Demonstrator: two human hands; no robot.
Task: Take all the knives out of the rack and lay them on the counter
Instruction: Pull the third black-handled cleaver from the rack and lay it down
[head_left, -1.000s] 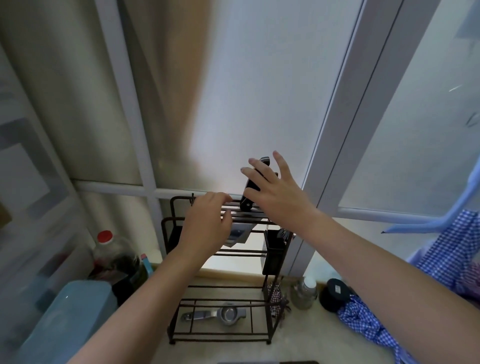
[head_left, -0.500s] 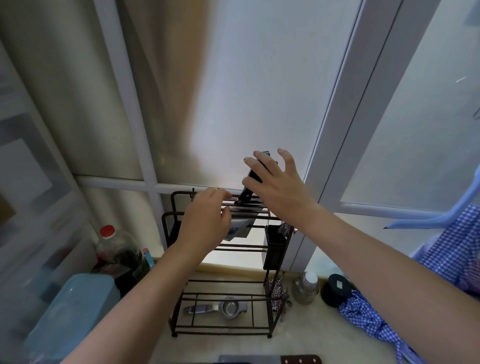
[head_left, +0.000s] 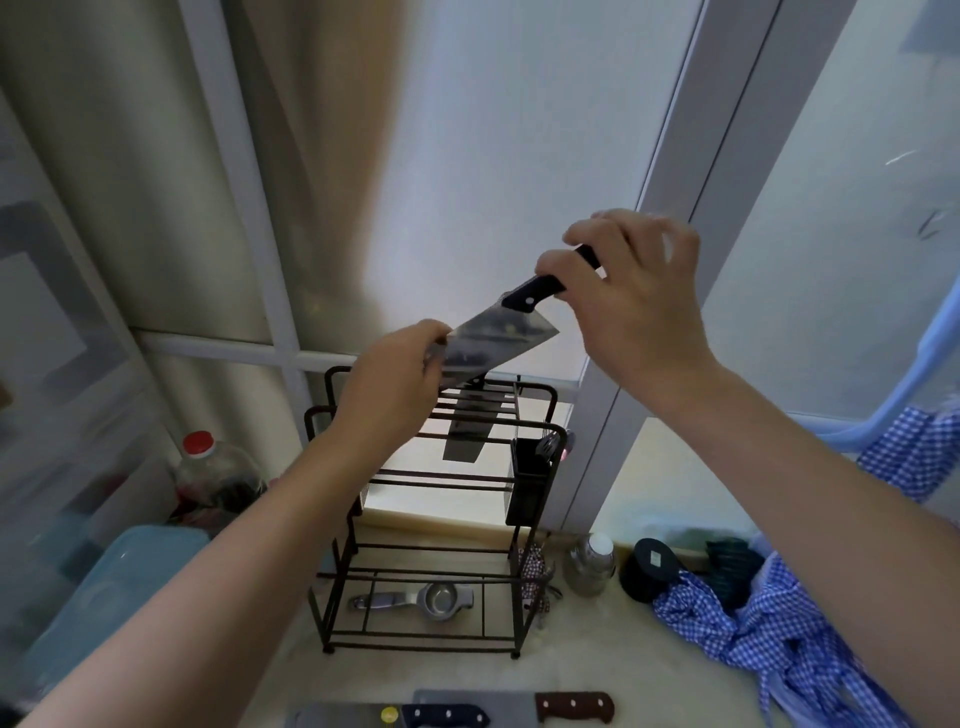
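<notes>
Step in hand: a cleaver (head_left: 496, 340) is clear of the wire rack (head_left: 431, 514), held in the air at 12 o'clock from it; the lay-down on the counter (head_left: 597, 654) is not yet done.
Technique: judged best to keep the edge turned away from the left palm, carry the blade level, and set it flat beside the knives at 6 o'clock.
Right hand (head_left: 636, 306): fingers curled shut around the cleaver's black handle.
Left hand (head_left: 395, 384): narrow pinch, fingertips steadying the blade's far end.
Still in rack: one broad blade (head_left: 467, 428) hangs in the top slots.
Already on counter: a dark-handled knife (head_left: 447, 716) and a brown-handled knife (head_left: 574, 705), side by side.
</notes>
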